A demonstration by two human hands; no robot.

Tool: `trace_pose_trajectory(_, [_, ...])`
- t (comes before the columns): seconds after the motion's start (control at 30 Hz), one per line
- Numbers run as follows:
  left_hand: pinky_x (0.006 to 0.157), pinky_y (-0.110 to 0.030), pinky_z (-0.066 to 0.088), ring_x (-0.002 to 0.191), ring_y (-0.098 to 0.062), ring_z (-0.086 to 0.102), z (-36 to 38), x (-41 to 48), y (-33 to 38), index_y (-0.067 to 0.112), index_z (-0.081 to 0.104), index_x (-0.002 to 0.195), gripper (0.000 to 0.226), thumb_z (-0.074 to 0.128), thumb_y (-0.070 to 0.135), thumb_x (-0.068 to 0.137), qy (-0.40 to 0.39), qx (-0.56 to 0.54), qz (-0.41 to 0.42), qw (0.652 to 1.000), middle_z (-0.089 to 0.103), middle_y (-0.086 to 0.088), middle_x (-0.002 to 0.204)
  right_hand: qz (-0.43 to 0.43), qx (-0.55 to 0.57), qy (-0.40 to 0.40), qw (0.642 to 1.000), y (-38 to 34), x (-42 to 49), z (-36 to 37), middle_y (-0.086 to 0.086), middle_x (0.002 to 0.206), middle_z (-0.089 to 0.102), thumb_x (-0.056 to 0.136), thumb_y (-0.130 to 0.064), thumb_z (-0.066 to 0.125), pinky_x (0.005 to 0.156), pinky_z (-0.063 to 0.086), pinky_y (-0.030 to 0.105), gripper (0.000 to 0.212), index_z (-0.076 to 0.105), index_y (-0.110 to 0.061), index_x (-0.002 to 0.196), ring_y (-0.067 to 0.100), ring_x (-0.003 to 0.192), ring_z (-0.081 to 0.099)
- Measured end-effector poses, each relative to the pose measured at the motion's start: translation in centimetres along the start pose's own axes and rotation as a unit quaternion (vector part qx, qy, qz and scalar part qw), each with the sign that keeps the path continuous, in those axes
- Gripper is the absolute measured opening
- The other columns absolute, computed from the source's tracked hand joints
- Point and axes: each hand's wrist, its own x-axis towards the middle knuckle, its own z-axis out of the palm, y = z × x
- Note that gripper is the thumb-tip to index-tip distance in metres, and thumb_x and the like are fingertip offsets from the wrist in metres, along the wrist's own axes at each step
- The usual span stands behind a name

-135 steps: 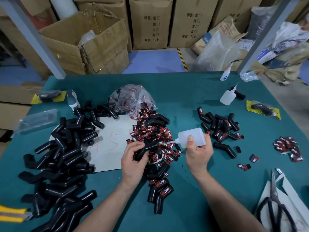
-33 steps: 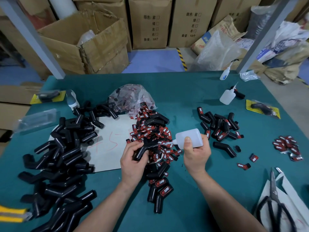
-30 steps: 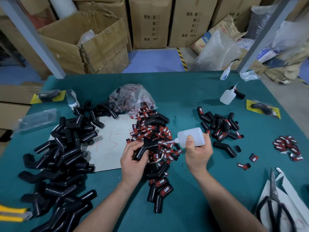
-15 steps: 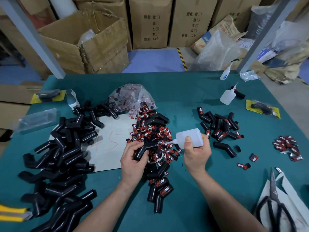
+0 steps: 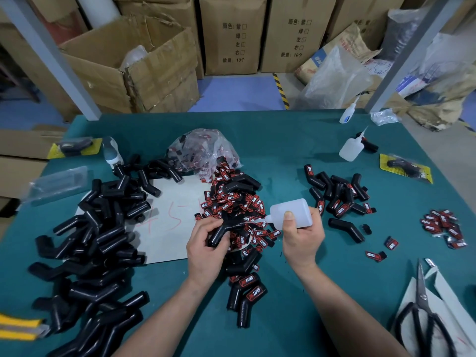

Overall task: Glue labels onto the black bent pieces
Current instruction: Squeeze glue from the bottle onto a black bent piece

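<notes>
Fingers and thumb of our left hand (image 5: pixel 206 251) curl round one black bent piece (image 5: pixel 218 232), gripping its lower leg. The bend and the other leg stick out above and to the right of our knuckles. We hold the piece over the heap of red-and-black labels (image 5: pixel 231 202) in the middle of the green table (image 5: pixel 283 140).

Our right hand (image 5: pixel 301 238) is wrapped round a white glue bottle (image 5: pixel 293 210) lying on its side, thumb on top and fingers beneath. Its nozzle points left at the free leg of the piece. The tip sits right at that leg, but we cannot tell whether it touches.

To our left a large pile of bare black pieces (image 5: pixel 98 240) spreads from the table's near edge up onto a white sheet of paper (image 5: pixel 167 228). Just below our hands lie a few pieces that carry labels (image 5: pixel 251 292). More labelled pieces (image 5: pixel 337 194) sit in a group to the right of the bottle.

Behind the label heap we see a clear plastic bag (image 5: pixel 203 150) with more labels inside. A second glue bottle (image 5: pixel 350 150) stands farther back on the right, a small cluster of labels (image 5: pixel 443 225) lies near the right edge, and scissors (image 5: pixel 422 313) rest at the near right corner.
</notes>
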Motion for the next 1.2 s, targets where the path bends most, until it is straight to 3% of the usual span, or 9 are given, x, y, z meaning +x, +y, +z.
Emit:
trace_pose_trajectory(0.23, [0.095,-0.012,0.046,0.109,-0.003,0.063,0.05,-0.05,-0.02,0.015,0.071,0.107,0.030,0.074,0.002,0.080,-0.003,-0.004,0.002,1.000,0.066,0.002,0.112,-0.001,0.001,-0.013,1.000,0.32,-0.15,0.04,-0.025,0.077,0.063,0.081,-0.039,0.062,0.054,0.038,0.006,0.026,0.052,-0.016,0.086,-0.007,0.062,0.056])
trace_pose_trajectory(0.37, [0.094,-0.013,0.048,0.108,-0.002,0.064,0.04,-0.06,-0.02,0.014,0.071,0.107,0.030,0.074,0.002,0.080,0.011,-0.017,-0.013,1.000,0.066,0.003,0.113,0.008,0.002,0.003,1.000,0.25,0.38,-0.17,-0.016,0.063,0.056,0.080,-0.039,0.062,0.054,0.038,0.005,0.026,0.053,-0.015,0.086,-0.009,0.061,0.055])
trace_pose_trajectory(0.6, [0.090,-0.009,0.047,0.107,0.001,0.063,0.03,0.05,0.22,0.020,0.070,0.107,0.032,0.073,0.003,0.080,0.026,-0.033,-0.031,0.999,0.065,0.002,0.113,0.000,0.001,-0.004,1.000,-0.11,0.39,-0.18,-0.017,0.067,0.052,0.081,-0.037,0.062,0.055,0.037,0.003,0.026,0.053,-0.014,0.086,-0.010,0.062,0.056])
trace_pose_trajectory(0.83, [0.094,-0.012,0.047,0.107,-0.001,0.063,0.04,0.01,0.33,0.028,0.069,0.106,0.036,0.073,0.004,0.080,0.023,-0.033,-0.034,0.999,0.064,0.020,0.112,-0.008,-0.004,-0.002,1.000,-0.17,0.39,-0.18,-0.018,0.069,0.052,0.080,-0.037,0.062,0.055,0.037,0.003,0.026,0.053,-0.013,0.087,-0.012,0.062,0.055])
trace_pose_trajectory(1.07, [0.097,-0.015,0.046,0.108,-0.004,0.063,0.19,0.08,0.15,0.035,0.068,0.105,0.040,0.073,0.005,0.079,0.032,-0.023,-0.027,0.999,0.065,0.007,0.112,-0.004,-0.004,0.001,1.000,0.10,0.32,-0.17,-0.015,0.065,0.051,0.079,-0.039,0.063,0.055,0.038,0.005,0.028,0.053,-0.013,0.085,-0.009,0.061,0.055])
trace_pose_trajectory(1.2, [0.095,-0.013,0.046,0.109,-0.003,0.063,0.09,0.06,-0.02,0.035,0.068,0.106,0.040,0.074,0.006,0.079,0.027,-0.027,-0.033,0.999,0.063,0.021,0.112,-0.008,-0.004,-0.004,1.000,0.15,0.34,-0.20,-0.016,0.066,0.051,0.080,-0.038,0.063,0.053,0.038,0.007,0.028,0.053,-0.013,0.086,-0.008,0.061,0.055])
